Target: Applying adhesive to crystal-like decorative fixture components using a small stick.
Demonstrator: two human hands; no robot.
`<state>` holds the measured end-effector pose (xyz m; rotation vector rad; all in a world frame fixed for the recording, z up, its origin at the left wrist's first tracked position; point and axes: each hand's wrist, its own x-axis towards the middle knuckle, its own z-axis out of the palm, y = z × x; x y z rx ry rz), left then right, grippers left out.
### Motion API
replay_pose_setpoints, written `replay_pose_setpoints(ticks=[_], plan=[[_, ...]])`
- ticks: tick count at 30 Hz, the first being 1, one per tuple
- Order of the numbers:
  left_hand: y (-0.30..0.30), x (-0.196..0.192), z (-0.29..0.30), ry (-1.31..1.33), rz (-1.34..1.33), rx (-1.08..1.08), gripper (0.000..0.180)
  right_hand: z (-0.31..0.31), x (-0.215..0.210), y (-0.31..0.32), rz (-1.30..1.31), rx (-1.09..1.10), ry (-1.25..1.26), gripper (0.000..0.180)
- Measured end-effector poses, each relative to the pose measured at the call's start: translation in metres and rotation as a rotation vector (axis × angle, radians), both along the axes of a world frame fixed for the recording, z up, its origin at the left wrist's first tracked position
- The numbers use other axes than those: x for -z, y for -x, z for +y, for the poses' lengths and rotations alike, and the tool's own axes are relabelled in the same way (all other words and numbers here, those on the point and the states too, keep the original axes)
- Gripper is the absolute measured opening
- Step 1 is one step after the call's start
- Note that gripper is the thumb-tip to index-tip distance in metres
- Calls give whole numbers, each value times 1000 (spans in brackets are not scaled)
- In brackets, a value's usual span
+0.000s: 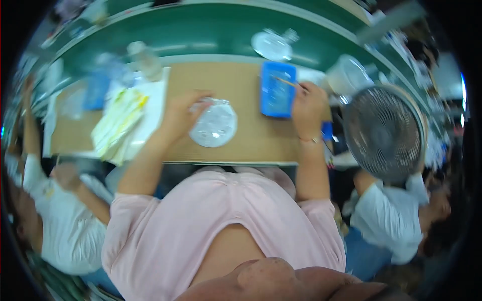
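My left hand (187, 114) is closed at the upper left edge of a round, shiny, whitish see-through disc (216, 129), with thumb and fingers pinching its rim. The disc lies on or just above a brown cardboard sheet (241, 83). Over a shallow blue tray (271, 109), my right hand (309, 103) grips a thin wooden-coloured stick (285, 80). The stick's tip points left across the tray; blur hides whether it touches what is inside. Something clear and glossy covers the tray's bottom.
A round grey fan (385, 131) stands close by my right forearm. Behind it is a whitish tub (347, 74). Another clear round piece (271, 46) lies on the green surface beyond the cardboard. A yellow-stained white cloth (120, 120) is at left. People in white sit on both sides.
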<state>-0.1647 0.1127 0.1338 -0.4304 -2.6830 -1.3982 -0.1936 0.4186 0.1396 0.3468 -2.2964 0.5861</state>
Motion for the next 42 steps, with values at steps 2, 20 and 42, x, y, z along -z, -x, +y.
replay_pose_setpoints(ticks=[2, 20, 42], plan=[[3, 9, 2, 3, 124, 36, 37, 7, 4, -5, -42, -7, 2, 13], [-13, 31, 5, -62, 190, -72, 17, 11, -4, -10, -180, -150, -54, 17], [-25, 33, 14, -135, 36, -195, 17, 31, 3, -15, -208, 11, 400, 12]])
